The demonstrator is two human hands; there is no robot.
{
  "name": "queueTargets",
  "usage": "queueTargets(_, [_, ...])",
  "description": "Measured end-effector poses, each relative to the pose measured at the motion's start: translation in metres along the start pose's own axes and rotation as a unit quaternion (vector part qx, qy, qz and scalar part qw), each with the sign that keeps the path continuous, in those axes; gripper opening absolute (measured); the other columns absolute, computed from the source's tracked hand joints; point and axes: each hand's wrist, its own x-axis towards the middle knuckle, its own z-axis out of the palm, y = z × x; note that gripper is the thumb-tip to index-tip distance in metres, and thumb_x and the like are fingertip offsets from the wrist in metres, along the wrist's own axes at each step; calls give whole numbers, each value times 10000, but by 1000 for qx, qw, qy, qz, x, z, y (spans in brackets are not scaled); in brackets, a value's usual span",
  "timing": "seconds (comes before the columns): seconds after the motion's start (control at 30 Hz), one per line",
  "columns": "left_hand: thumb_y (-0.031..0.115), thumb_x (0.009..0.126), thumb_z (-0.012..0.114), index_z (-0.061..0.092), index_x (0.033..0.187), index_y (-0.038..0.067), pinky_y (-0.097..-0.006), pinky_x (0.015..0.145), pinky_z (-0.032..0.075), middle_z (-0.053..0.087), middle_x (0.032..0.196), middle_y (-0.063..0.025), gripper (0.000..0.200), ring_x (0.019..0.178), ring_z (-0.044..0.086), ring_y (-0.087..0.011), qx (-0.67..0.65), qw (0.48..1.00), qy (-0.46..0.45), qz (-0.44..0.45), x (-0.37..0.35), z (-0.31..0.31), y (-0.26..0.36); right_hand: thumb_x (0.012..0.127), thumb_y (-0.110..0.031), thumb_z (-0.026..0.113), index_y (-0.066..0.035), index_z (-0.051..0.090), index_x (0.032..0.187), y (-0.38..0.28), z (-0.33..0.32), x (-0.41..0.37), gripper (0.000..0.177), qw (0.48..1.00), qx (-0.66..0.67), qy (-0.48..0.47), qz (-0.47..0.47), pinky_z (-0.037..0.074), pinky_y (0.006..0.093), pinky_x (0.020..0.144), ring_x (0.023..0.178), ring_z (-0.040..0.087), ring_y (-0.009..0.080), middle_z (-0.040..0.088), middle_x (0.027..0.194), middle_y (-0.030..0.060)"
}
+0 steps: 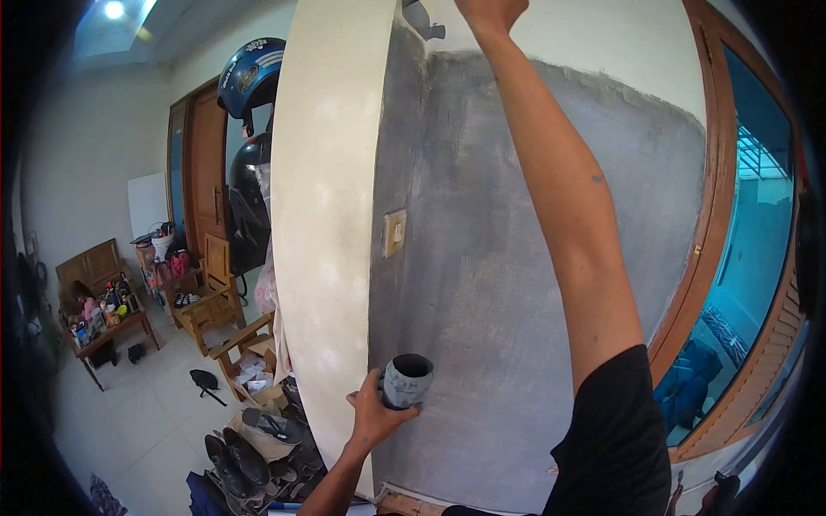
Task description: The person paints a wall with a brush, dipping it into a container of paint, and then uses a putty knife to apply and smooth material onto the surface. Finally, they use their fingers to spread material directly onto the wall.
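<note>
Low beside the wall corner, my left hand (379, 414) is wrapped round a grey-smeared cup (404, 389), its dark open mouth facing up. My right arm stretches high across the wall. Only the lower part of my right hand (492, 12) shows at the top edge, so its fingers and anything in them are out of sight. Behind the arm, grey paint (499, 232) covers the wall up to an uneven upper edge, with off-white wall (594, 39) above it. Small grey spots mark my right arm.
A light switch (394, 233) sits on the narrow grey side face. Right of the wall stands a wood-framed window (707, 206). At left are helmets (251, 77), wooden chairs (206, 297), a cluttered table (107, 331) and shoes (237, 460) on the floor.
</note>
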Motion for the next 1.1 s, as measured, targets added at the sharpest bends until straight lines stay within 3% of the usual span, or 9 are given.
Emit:
queueTargets(0.27, [306,574,942,528,1349,52,-471,1090,288,695,1208,-135,914,1171,636,-293,36,999,13,-27,-11,-11,-1,784,-213,795,35,666,772,39,18,-25,279,994,-66,-36,84,544,425,690,721,712,369,710,742,197])
queueTargets(0.43, [330,579,922,535,1336,37,-476,1053,262,687,1158,-125,899,1136,627,-286,34,999,16,-19,-7,-18,-4,819,-232,807,52,660,794,-8,17,-28,320,998,-35,-14,50,534,422,673,705,706,347,705,746,202])
queueTargets(0.5, [319,580,918,536,1336,36,-471,1051,264,687,1160,-126,893,1137,627,-284,35,999,11,-22,-6,-17,-5,848,-208,794,61,665,808,-30,6,-21,301,988,18,-74,136,530,404,656,703,709,317,711,750,188])
queueTargets(0.63, [303,580,915,545,1318,37,-463,1039,271,687,1162,-127,868,1114,630,-280,27,1000,12,-8,-3,-18,-8,851,-165,767,62,670,814,-25,-6,-13,249,999,35,-1,27,532,389,646,709,720,282,711,734,175])
queueTargets(0.7, [302,580,914,548,1312,37,-462,1033,275,687,1162,-127,861,1104,631,-278,25,1000,15,-7,-2,-21,-3,849,-164,764,57,671,813,-15,-12,-10,242,999,28,-2,24,533,389,647,710,722,276,710,733,177])
queueTargets(0.77, [238,581,918,552,1299,37,-481,1050,404,705,1162,-146,831,1141,657,-304,46,999,22,-14,-3,-29,7,846,-163,761,53,671,813,-1,-14,-11,236,999,26,-2,24,535,389,649,711,724,271,710,731,179])
queueTargets(0.9, [220,577,918,554,1297,35,-477,1053,408,704,1160,-149,828,1142,658,-306,43,998,44,-12,-8,-35,5,845,-182,766,47,669,806,27,-6,-29,252,996,-48,-60,39,526,398,643,680,711,282,710,731,188])
queueTargets(0.97, [219,576,920,556,1297,34,-475,1050,416,703,1160,-153,828,1140,659,-308,44,998,47,-10,-11,-38,3,710,-223,779,-22,731,787,51,12,-42,221,990,-81,-70,88,570,432,800,810,734,359,753,803,155])
queueTargets(1.1, [218,573,920,556,1298,31,-475,1052,417,702,1158,-155,832,1136,660,-307,51,997,53,0,-13,-38,-7,712,-249,783,-45,718,769,26,22,-52,222,996,-45,-6,78,552,447,792,769,715,369,736,766,149])
